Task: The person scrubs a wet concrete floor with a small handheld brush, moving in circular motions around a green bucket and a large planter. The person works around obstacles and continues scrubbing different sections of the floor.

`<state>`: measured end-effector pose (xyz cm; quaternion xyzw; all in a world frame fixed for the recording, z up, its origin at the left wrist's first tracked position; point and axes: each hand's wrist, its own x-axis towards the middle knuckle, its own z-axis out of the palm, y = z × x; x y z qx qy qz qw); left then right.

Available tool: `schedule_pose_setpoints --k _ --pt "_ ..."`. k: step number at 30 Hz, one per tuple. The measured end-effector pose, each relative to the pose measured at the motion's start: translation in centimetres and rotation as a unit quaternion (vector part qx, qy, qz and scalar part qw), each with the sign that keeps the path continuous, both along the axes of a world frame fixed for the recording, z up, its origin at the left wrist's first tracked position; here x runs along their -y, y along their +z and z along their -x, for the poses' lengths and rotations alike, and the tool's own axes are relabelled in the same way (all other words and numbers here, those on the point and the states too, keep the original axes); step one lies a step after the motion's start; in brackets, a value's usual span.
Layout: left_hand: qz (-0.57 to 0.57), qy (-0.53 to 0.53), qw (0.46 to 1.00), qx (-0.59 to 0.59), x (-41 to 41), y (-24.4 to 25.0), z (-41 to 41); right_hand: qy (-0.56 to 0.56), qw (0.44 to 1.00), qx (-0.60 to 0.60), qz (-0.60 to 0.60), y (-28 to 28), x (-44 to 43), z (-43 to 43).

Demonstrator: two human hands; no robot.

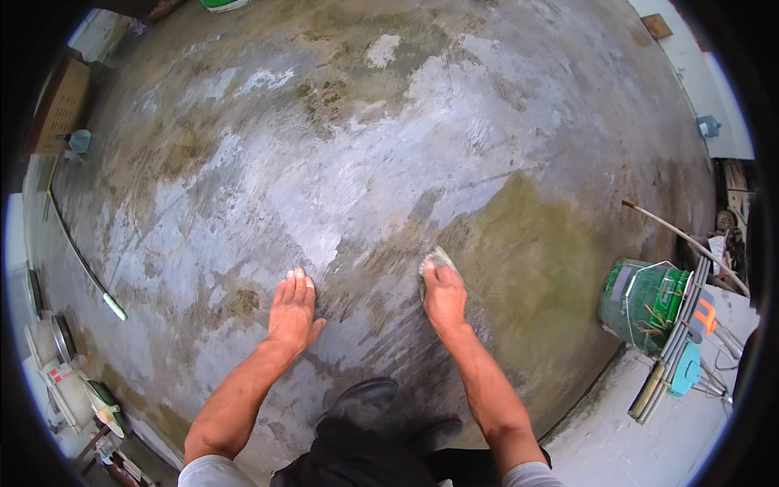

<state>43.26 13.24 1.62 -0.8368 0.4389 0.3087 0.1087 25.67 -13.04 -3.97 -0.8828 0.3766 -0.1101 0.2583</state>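
My left hand (293,311) rests flat, palm down, on the stained concrete floor (365,164), fingers nearly together and thumb out, holding nothing. To its right, my right hand (444,292) grips a pale, greyish cloth or scrubbing pad (442,257) and presses it against the concrete. What the pad is made of is too blurred to tell. Around the hands the floor shows whitish, brown and greenish patches. A broad olive-coloured damp-looking patch lies right of my right hand.
A green bucket (630,301) stands at the right beside metal poles (672,347). A stick (681,234) leans there. A thin rod with a pale handle (114,306) lies left, below a cardboard box (61,109). My dark shoes (371,392) are below my hands.
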Motion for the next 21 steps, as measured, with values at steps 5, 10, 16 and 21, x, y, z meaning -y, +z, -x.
schedule_pose_setpoints --k 5,10,16,21 --pt "0.011 -0.019 1.000 0.002 0.2 -0.2 -0.6 -0.137 0.988 -0.019 -0.066 0.9 9.7 -4.9" --pt "-0.022 -0.024 0.999 0.023 -0.1 0.4 -0.3 -0.283 0.935 0.022 -0.211 0.7 11.0 5.2" --pt "0.006 -0.033 0.998 0.048 0.0 -0.5 0.3 0.070 0.993 -0.048 0.082 1.6 1.2 -0.9" --pt "0.009 -0.034 0.998 0.045 0.4 -1.0 0.3 -0.111 0.991 -0.039 -0.057 1.7 11.9 -4.4"
